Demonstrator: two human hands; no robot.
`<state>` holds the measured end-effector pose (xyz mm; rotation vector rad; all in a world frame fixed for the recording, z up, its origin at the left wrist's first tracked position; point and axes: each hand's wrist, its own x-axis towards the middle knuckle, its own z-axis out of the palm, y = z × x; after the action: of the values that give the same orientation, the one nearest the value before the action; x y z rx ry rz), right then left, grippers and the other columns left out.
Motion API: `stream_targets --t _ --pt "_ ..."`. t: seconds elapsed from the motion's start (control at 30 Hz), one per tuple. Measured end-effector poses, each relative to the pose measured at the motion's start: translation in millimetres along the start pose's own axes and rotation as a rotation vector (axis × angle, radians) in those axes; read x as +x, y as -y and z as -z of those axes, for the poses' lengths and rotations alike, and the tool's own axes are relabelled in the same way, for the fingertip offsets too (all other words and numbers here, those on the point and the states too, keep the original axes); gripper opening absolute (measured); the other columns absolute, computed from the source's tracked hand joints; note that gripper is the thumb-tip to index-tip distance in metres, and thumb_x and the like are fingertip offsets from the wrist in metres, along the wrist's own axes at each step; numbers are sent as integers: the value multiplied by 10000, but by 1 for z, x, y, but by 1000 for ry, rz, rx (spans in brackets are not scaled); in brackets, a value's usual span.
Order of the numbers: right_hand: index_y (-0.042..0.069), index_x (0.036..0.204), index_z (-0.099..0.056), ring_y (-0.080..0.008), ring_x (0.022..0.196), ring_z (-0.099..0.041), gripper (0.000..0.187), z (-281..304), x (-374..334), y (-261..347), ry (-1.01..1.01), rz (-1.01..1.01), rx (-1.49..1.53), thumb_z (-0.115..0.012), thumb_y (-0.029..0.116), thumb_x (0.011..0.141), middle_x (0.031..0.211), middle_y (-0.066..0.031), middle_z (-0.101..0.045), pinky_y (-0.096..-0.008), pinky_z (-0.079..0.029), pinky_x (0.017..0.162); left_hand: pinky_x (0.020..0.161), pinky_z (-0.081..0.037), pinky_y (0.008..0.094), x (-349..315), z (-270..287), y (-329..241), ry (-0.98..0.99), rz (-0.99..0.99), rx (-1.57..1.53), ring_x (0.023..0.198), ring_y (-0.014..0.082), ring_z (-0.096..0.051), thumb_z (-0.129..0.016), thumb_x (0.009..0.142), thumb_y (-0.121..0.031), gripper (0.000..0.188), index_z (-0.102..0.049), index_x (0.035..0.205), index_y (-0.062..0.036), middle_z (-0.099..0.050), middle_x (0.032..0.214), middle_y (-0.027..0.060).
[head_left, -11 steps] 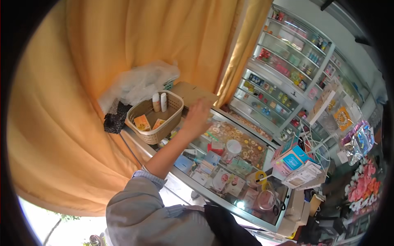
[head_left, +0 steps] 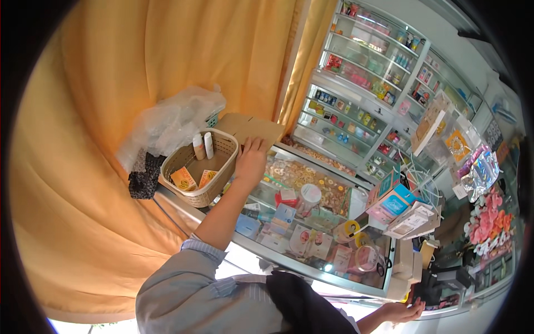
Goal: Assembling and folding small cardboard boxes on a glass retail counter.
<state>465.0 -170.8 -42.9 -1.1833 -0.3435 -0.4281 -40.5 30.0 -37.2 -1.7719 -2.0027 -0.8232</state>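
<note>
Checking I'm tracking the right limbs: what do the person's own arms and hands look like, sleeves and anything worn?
The left arm wears a light grey-blue striped shirt sleeve rolled above the elbow; the forearm and left hand are bare, no glove. The right hand is bare too; its sleeve is hidden.

One basket point(head_left: 219, 192), two white bottles point(head_left: 203, 146), two orange packets point(head_left: 192, 179).
</note>
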Motion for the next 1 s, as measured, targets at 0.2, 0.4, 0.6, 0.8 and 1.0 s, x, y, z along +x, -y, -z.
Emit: stream_targets --t 0.2,0.4,0.6,0.8,1.0 --pt "-39 1104 -560 -203 992 -594 262 -13 -24 12 93 85 46 -398 127 979 1198 -84 -487 -321 -550 791 1026 -350 499 1 48 -30 -343 -106 -283 1188 314 -504 -566 863 -99 302 -572 1156 -29 -592 1195 114" --pt "0 1078 -507 -216 989 -556 195 -33 -73 37 312 141 457 -439 130 950 1153 -117 -522 -343 -451 824 855 -485 378 -23 71 -52 -529 -278 -896 966 290 -639 -564 877 -27 184 -570 1058 3 -648 1053 160" --pt "13 1173 -501 -274 1096 -525 377 -53 -127 63 846 228 608 -518 292 921 1239 -170 -483 -380 -423 938 836 -399 257 -60 106 -79 -451 -30 -1261 899 130 -502 -382 1004 -171 216 -485 1061 10 -537 998 95" --pt "-5 1435 -272 -275 1331 -343 688 -64 -160 100 1478 -131 569 -539 321 891 1455 -183 -308 -394 -282 1061 828 -388 266 -93 109 -92 -228 -54 -1297 884 150 -500 -381 998 -183 230 -489 1080 3 -535 978 99" --pt "-49 1476 -61 -280 1387 -257 812 -63 -188 96 1559 -293 693 -544 179 864 1514 -179 -206 -388 -189 1124 874 -440 388 -94 92 -103 -308 -188 -1440 1037 279 -552 -561 917 -200 331 -484 1194 -35 -480 1205 206"
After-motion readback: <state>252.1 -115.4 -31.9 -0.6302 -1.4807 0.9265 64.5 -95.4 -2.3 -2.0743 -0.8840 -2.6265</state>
